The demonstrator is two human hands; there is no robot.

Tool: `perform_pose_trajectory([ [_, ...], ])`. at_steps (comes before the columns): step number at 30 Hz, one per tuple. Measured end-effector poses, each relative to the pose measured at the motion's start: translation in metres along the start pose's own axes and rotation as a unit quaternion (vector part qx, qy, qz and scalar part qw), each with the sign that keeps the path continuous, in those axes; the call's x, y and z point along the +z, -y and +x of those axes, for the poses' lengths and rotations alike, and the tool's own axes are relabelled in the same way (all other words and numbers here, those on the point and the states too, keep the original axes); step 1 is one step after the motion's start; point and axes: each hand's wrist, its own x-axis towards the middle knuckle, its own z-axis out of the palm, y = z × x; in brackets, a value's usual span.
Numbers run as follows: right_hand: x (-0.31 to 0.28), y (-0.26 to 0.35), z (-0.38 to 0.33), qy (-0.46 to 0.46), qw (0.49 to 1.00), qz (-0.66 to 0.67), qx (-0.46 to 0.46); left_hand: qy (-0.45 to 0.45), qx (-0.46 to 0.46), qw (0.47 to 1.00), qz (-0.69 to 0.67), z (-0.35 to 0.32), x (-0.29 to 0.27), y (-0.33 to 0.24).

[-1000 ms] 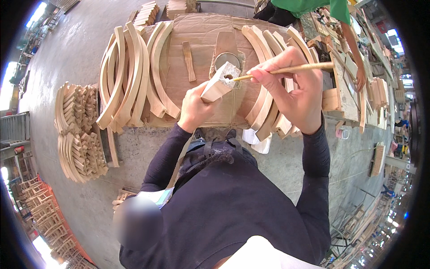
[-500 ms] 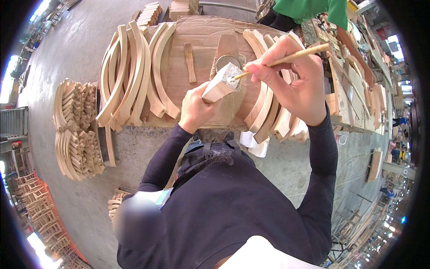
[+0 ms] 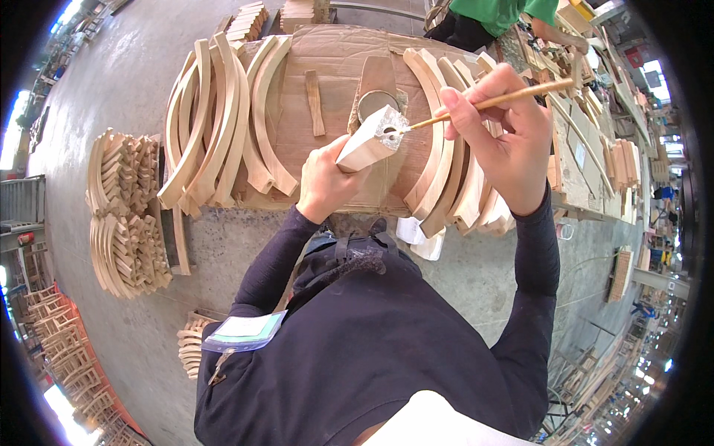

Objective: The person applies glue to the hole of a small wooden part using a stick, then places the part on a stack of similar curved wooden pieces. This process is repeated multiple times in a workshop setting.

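Observation:
My left hand (image 3: pixel 327 179) is closed around a pale wooden piece (image 3: pixel 370 142), tilted so its end faces up. That end is smeared with a whitish, wet-looking coating and has dark holes in it. Between the thumb and fingers of my right hand (image 3: pixel 506 137) is a thin wooden stick (image 3: pixel 513 96), thicker at its outer end. Its narrow tip lies at the right edge of the coated end. Just beyond the piece, a round container (image 3: pixel 377 105) rests on the cardboard-covered table (image 3: pixel 338 67), partly hidden by the piece.
Curved wooden parts lie in a left group (image 3: pixel 206 126) and a right group (image 3: pixel 433 171). A short wooden strip (image 3: pixel 314 102) lies between them. More parts are stacked at the left (image 3: pixel 128 215). A co-worker in a green shirt (image 3: pixel 497 16) stands beyond the table, beside a cluttered bench.
My right hand has moved right, drawing the stick's tip out from the hole area to the end's edge. The left hand and wooden piece barely moved. The co-worker has shifted left and back.

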Motion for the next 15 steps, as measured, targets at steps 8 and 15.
perform_pose_trajectory([
  [8,0.001,-0.008,-0.03,-0.06,0.985,0.16,0.028,0.016,-0.018,0.996,-0.087,0.0,-0.005,0.006],
  [15,0.032,-0.023,-0.072,-0.147,0.958,0.243,0.04,0.029,-0.044,0.991,-0.122,0.004,-0.013,0.007],
])
